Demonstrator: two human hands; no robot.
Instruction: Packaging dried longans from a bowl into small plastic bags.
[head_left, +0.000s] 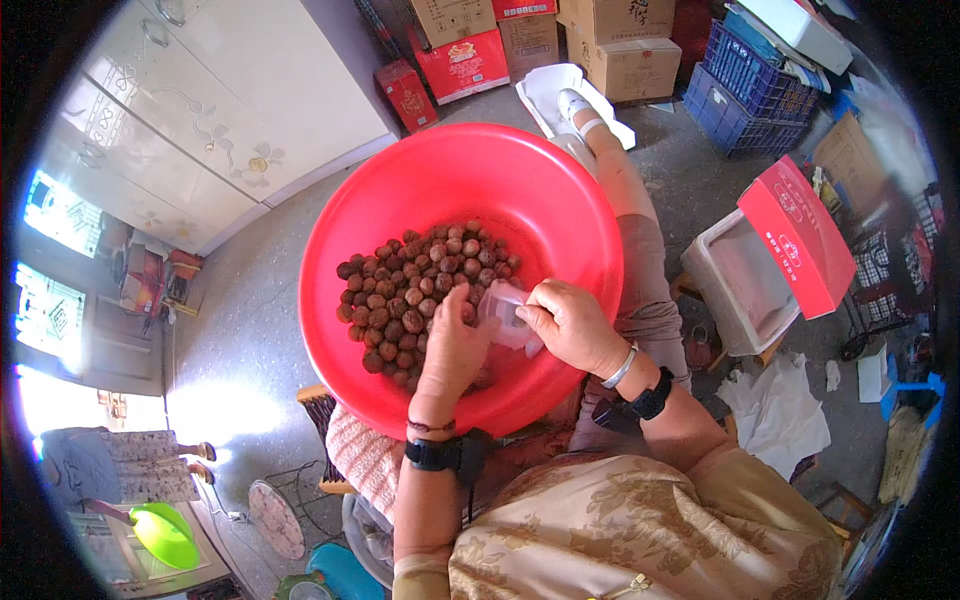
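A large red plastic basin (555, 195) sits before me, with a heap of brown walnuts (412, 289) in its bottom. Above the heap's right side, my right hand (574, 322) pinches a small translucent plastic bag (511, 319) by its right edge. On the bag's left is my left hand (454, 341), with fingers and thumb apart and no object visible between them. Its thumb is close to the bag; whether it touches cannot be told. Some walnuts are hidden behind the left hand and the bag.
A foam box (739, 285) with a red lid (799, 236) stands on the right, beside crumpled white plastic (780, 416). Cartons (637, 67) and blue crates (750, 97) are stacked behind the basin. White cabinets (225, 97) line the left. My outstretched leg (626, 176) flanks the basin.
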